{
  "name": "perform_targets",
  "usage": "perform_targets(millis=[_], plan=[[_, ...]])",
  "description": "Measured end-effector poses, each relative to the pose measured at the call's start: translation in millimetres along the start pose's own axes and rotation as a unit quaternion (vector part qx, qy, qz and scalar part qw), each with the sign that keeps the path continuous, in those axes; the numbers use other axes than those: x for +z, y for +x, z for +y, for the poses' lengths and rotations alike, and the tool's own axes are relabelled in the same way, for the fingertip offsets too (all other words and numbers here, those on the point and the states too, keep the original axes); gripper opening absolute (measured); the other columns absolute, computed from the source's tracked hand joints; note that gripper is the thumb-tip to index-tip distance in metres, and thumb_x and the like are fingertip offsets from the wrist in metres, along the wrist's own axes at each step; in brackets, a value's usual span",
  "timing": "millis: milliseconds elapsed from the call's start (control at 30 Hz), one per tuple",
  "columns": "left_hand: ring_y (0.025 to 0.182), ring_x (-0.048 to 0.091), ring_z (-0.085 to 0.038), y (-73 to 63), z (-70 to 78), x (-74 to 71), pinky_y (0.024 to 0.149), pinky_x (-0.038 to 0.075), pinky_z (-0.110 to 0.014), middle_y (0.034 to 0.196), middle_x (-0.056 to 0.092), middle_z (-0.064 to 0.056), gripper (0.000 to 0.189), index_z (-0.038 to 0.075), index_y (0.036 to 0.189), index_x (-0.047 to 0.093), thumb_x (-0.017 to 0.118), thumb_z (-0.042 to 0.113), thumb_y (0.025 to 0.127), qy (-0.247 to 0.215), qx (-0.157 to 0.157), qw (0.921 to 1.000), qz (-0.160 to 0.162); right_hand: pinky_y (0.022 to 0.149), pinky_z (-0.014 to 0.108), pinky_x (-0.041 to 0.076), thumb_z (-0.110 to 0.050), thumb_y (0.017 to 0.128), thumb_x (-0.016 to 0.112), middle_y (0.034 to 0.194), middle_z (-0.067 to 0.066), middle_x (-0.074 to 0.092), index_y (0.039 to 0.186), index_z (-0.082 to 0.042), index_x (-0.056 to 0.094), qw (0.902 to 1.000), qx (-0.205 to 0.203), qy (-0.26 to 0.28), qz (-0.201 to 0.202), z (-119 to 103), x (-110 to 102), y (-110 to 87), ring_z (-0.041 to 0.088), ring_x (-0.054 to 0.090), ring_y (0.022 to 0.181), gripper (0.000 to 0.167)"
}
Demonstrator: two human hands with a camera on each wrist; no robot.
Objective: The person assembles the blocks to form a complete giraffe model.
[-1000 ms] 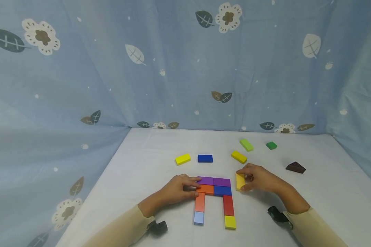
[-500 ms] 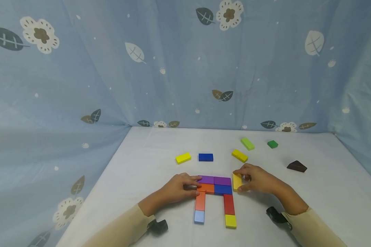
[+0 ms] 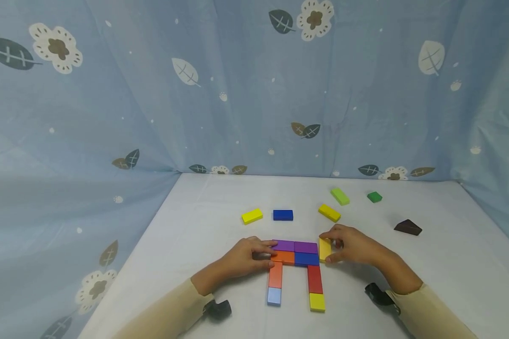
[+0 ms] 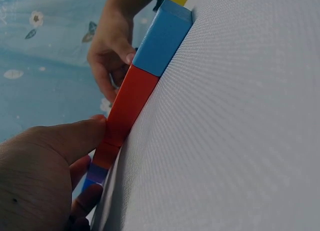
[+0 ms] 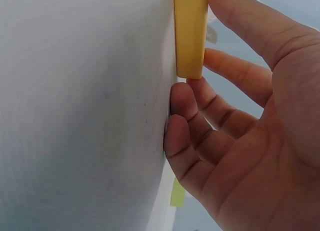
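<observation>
Flat coloured blocks form a gate-like shape. Two purple blocks (image 3: 306, 247) lie along its top, above an orange block (image 3: 285, 257) and a blue block (image 3: 307, 259). Its left leg is a salmon block (image 3: 275, 275) over a light blue block (image 3: 274, 296); its right leg is a red block (image 3: 315, 279) over a small yellow block (image 3: 317, 302). My left hand (image 3: 242, 258) rests its fingertips along the left side, thumb near the salmon block. Thumb and fingers of my right hand (image 3: 356, 246) pinch a pale yellow block (image 3: 324, 250) upright against the right end.
Farther back on the white table (image 3: 212, 197) lie a yellow block (image 3: 252, 216), a dark blue block (image 3: 283, 215), another yellow block (image 3: 329, 213), a lime block (image 3: 340, 196) and a green block (image 3: 374, 197). A dark brown triangular block (image 3: 408, 227) lies at the right.
My right hand has slid the pale yellow block left, closing the gap to the purple and blue blocks. The left hand keeps its place on the left side.
</observation>
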State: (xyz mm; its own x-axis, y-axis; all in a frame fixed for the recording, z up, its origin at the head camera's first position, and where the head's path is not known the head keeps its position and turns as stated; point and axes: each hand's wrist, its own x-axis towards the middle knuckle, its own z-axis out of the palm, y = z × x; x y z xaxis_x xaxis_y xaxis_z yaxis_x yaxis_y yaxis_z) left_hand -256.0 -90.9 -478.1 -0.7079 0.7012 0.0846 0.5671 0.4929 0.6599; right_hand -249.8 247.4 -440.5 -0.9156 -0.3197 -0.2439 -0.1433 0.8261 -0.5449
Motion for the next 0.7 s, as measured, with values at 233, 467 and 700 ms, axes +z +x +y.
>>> perform_targets(millis=[233,467,700], plan=[[0.098,0.052,0.002,0.0,0.7,0.1,0.077,0.045,-0.023,0.134,0.05,0.027,0.039,0.033,0.122,0.07,0.067,0.051,0.088,-0.001,-0.006,1.0,-0.001,0.069,0.031,0.047,-0.036,0.067,0.089,0.095,-0.005,0.054,0.121,-0.022,0.069,1.0,-0.002,0.0,-0.002,-0.4,0.1,0.4,0.017,0.048,0.086,0.06],[0.101,0.052,0.001,0.2,0.7,-0.4,0.078,0.045,-0.023,0.134,0.051,0.026,0.038,0.033,0.122,0.069,0.066,0.05,0.089,-0.001,-0.002,1.0,0.001,0.068,0.031,0.047,-0.036,0.066,0.089,0.094,-0.005,0.054,0.122,-0.022,0.069,1.0,-0.002,0.001,-0.003,-0.8,0.0,0.7,0.017,0.048,0.086,0.061],[0.101,0.052,0.002,0.7,-0.8,0.7,0.078,0.045,-0.023,0.134,0.051,0.026,0.038,0.033,0.121,0.07,0.067,0.051,0.088,-0.005,0.0,1.0,0.001,0.068,0.031,0.047,-0.036,0.066,0.089,0.094,-0.005,0.054,0.122,-0.022,0.069,1.0,-0.002,0.001,-0.003,-0.7,0.3,0.8,0.017,0.048,0.086,0.061]])
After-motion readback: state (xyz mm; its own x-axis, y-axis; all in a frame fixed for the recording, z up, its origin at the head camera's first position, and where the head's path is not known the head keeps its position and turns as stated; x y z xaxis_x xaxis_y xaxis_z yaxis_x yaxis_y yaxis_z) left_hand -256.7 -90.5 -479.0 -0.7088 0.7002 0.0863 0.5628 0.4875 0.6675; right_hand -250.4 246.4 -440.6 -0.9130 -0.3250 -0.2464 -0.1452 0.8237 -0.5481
